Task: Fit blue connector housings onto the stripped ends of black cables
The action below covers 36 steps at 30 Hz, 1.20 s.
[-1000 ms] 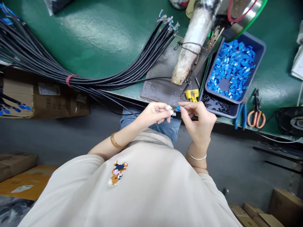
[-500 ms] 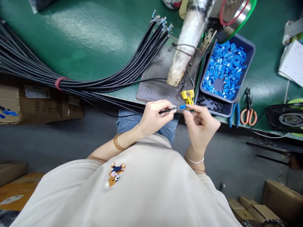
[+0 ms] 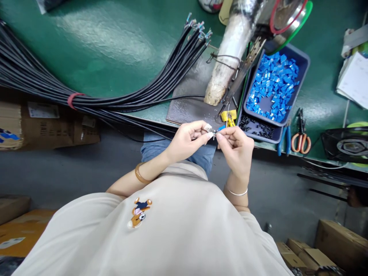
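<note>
My left hand (image 3: 186, 141) is closed, thumb and forefinger pinching the end of a black cable, most of which they hide. Thin stripped wires (image 3: 214, 134) stick out past its fingertips. With thumb and index finger together, my right hand (image 3: 237, 143) grips those wires close to the left fingertips. A small blue connector (image 3: 221, 128) shows just above the right fingertips, at the wires' end. Behind the hands, a yellow clip-like piece (image 3: 229, 115) lies by the bench edge, under the tip of a white-wrapped tool or nozzle (image 3: 215, 90).
A bundle of black cables (image 3: 115, 103), tied with a red band (image 3: 74, 100), runs along the left of the green bench (image 3: 109, 50). At right stand a grey bin (image 3: 301, 73) of blue connectors, a tray of small black parts (image 3: 257, 128), blue-handled pliers (image 3: 284, 138) and orange-handled scissors (image 3: 301, 142).
My right hand has moved left, its fingertips now close to my left hand's and on the wires. The blue connector shows less, and the black cable end is now hidden.
</note>
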### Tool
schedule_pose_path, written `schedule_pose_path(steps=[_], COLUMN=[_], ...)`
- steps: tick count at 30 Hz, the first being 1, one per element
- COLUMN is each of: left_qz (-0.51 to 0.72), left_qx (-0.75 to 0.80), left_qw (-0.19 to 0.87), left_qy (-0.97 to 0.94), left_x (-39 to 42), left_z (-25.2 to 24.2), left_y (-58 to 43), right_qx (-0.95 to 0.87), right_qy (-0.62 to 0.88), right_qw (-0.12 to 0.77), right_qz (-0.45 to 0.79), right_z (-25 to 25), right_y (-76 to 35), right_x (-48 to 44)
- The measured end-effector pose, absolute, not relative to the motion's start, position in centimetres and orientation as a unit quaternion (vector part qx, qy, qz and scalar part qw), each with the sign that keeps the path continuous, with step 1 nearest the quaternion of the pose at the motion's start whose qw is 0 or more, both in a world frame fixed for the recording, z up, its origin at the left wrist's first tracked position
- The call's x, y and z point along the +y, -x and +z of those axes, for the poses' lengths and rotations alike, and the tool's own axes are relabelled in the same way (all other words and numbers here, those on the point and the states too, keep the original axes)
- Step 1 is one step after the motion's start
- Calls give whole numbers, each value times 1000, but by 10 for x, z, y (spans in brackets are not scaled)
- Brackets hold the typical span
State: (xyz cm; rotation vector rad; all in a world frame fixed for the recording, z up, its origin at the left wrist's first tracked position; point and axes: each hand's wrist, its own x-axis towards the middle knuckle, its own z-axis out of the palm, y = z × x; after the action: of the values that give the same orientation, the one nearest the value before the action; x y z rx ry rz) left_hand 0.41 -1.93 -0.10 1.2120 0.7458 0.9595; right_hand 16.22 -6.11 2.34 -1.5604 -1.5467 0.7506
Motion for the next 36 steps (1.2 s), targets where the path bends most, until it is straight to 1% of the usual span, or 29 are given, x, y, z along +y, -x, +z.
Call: schedule_pose_path(steps=[2,3,5,7,9,11,13,16,18,20,27,36], left_qz=[402,397,392,391,387,387,390,399,407,409,419,444], left_qx=[311,312,320,326,331,343,355,355,354,357,374,392], left_qw=[703,715,728,734,735,732,728,723,716,707,662,648], left_qy=[-497,-483,-462,-450,-448,-445,-439,-438,-443,-453,-497,-479], left_x=[-16,-15,-12,-10,-9,-8,-7,-6,-5,-4,-2,4], left_z=[3,4,6,6,5,4,3,3,4,6,5,0], left_y=[0,2,5,6,5,2,-1,-4,-5,-5,-9,-16], right_qx=[-586,-578,-562,-547,-540,-554,-601,-698,-728,-728,-694,-699], right_qy=[587,577,561,550,556,579,586,551,533,537,548,561], right_qw=[427,451,519,585,608,585,535,455,430,425,449,426], right_qz=[359,360,315,238,173,128,97,47,23,26,129,126], right_z=[22,22,23,26,29,30,29,26,23,21,17,21], right_y=[-166,-167,-168,-167,-166,-165,-165,-165,-165,-165,-167,-166], right_x=[-60,-60,-60,-61,-63,-64,-65,-64,-61,-59,-53,-43])
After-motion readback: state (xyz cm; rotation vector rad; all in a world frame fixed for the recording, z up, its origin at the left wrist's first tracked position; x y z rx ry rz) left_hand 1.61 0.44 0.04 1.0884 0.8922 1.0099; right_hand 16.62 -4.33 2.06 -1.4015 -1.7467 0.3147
